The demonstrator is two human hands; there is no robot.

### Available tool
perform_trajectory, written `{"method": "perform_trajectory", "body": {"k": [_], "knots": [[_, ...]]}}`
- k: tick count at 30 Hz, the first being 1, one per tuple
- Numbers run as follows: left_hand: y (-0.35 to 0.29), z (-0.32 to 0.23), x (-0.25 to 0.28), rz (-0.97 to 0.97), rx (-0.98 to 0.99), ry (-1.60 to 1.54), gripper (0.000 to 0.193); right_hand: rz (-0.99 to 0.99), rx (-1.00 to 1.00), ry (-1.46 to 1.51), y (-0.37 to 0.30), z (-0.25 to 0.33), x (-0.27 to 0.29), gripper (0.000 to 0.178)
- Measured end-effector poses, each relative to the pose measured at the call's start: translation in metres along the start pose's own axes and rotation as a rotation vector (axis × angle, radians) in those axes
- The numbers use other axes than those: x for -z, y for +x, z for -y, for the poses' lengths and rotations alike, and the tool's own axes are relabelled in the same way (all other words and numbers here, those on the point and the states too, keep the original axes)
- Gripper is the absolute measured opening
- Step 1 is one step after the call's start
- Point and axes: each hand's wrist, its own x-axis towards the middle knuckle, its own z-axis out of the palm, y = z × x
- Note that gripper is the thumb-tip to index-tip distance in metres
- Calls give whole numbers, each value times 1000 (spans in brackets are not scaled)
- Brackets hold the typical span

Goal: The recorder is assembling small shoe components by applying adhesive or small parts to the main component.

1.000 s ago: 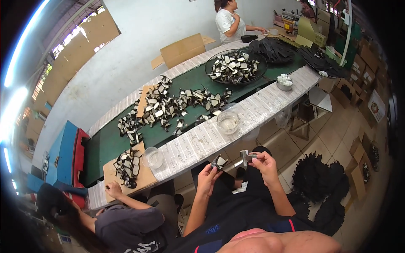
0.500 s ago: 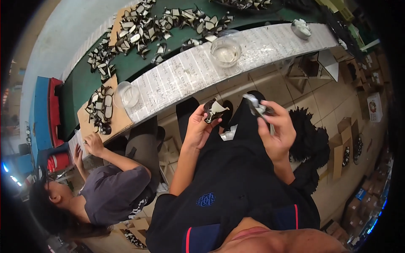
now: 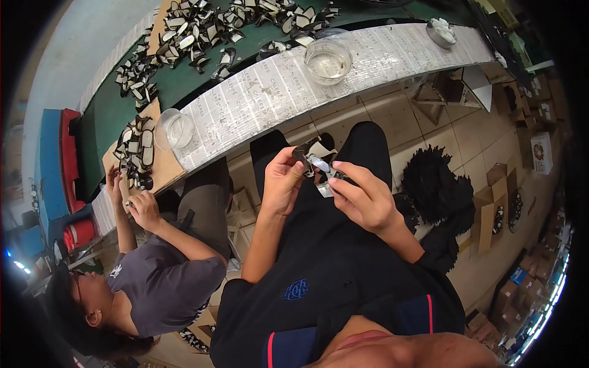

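Over my lap, my left hand point(image 3: 280, 181) is closed on a small dark shoe upper point(image 3: 321, 147) with a cream lining, pinched at its edge between thumb and fingers. From the right my right hand point(image 3: 367, 199) comes up to it, its thumb and forefinger pinching a small shiny pale piece point(image 3: 319, 164) with a darker end. That piece lies against the shoe upper's opening; its exact kind is too small to tell. Something whitish point(image 3: 325, 189) shows just below, between my hands.
Many similar uppers point(image 3: 184, 37) lie on a green belt point(image 3: 178, 86) beyond the paper-covered ledge point(image 3: 245, 110). On the ledge stand clear plastic bowls point(image 3: 328, 61) and a bowl of white stuff point(image 3: 441, 32). A co-worker point(image 3: 165, 276) sits at left. Black fringed material point(image 3: 437, 184) hangs at right.
My right hand has moved left and slightly down, bringing the shiny pale piece against the shoe upper. My left hand keeps its hold. The co-worker's hands have shifted slightly.
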Motion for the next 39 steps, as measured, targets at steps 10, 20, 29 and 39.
{"method": "perform_trajectory", "body": {"k": [10,20,29,39], "knots": [[13,4,-7,-18,24,44,23,21,-50,-30,2,-15,-8,36],[20,5,-4,-16,70,79,21,-54,-233,168,2,-19,-2,32],[22,10,-5,-67,60,97,26,-86,-316,178,3,-24,14,31],[20,9,-12,-47,65,170,25,53,-207,110,10,-34,11,31]]}}
